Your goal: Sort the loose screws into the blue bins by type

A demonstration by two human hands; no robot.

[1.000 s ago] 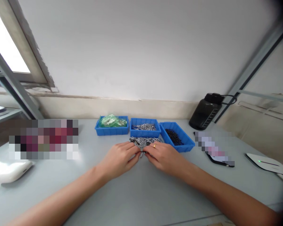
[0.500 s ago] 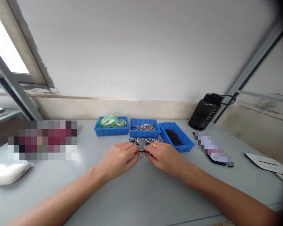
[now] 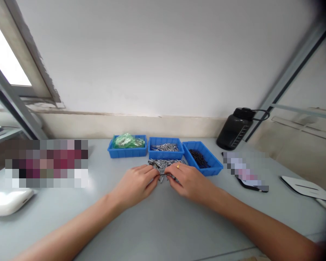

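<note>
Since half a second ago my view has turned a touch, and the right hand (image 3: pixel 191 181) has shifted its fingers slightly on the slim dark rod (image 3: pixel 163 174). From my remote seat I see the left hand (image 3: pixel 138 181) pinching one end and the right fingertips closed on the other, the rod roughly level between them. Just beyond lies a loose pile of shiny metal pins (image 3: pixel 168 162). Behind stand ribbed blue plastic bins: the left bin (image 3: pixel 127 153) with a crinkled green bag (image 3: pixel 122 141), the middle bin (image 3: pixel 165 155) with silvery pins (image 3: pixel 167 147), the slanted right bin (image 3: pixel 213 169) with dark slender pieces (image 3: pixel 199 158).
</note>
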